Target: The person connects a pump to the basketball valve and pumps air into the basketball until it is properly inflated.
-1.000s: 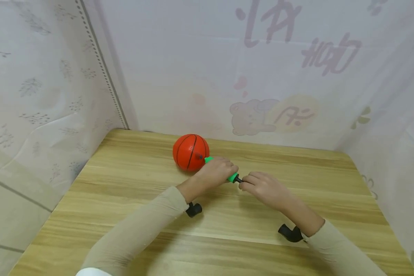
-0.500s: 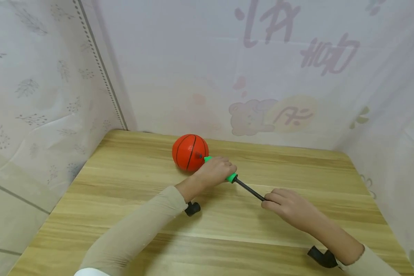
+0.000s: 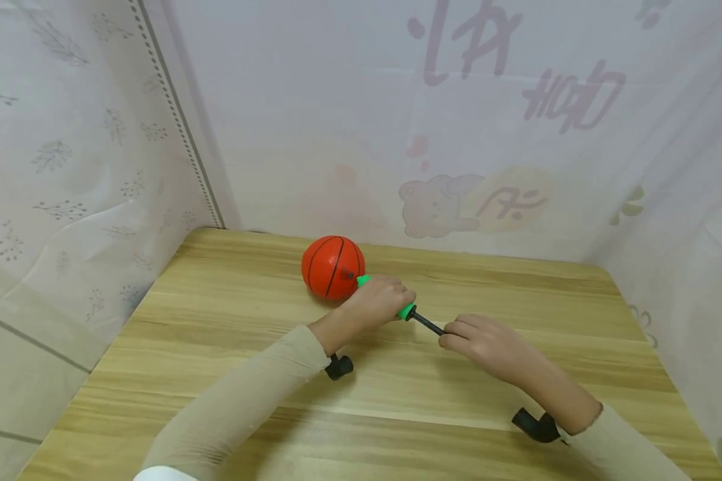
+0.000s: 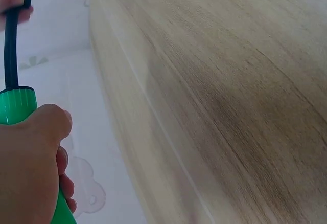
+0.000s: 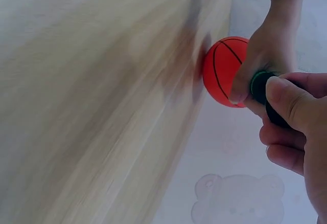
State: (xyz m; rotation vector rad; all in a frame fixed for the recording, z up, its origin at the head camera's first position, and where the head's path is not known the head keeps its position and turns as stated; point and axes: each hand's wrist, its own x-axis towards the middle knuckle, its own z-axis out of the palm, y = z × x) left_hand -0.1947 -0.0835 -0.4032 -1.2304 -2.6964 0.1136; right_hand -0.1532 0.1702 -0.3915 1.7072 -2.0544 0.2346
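An orange-red toy basketball [image 3: 327, 267] with black lines sits near the back of the wooden table. Beside it, my left hand [image 3: 376, 300] grips the green barrel of a hand pump [image 3: 406, 311]; the barrel's green tip points at the valve spot on the ball, and whether it is inserted cannot be told. Part of the black rod [image 3: 428, 324] stands out of the barrel. My right hand [image 3: 484, 347] holds the rod's end; in the right wrist view its thumb and fingers curl round the black handle [image 5: 276, 114]. Fingers hide much of the barrel.
Wood-grain table [image 3: 247, 414] lies under both arms. A printed cloth wall [image 3: 313, 120] rises behind the ball, with more cloth at left and right. Black wrist cameras [image 3: 537, 425] hang below both wrists.
My right hand first drew the rod out toward the lower right, then pushed it partway back toward the barrel. The left hand and the ball have stayed nearly still.
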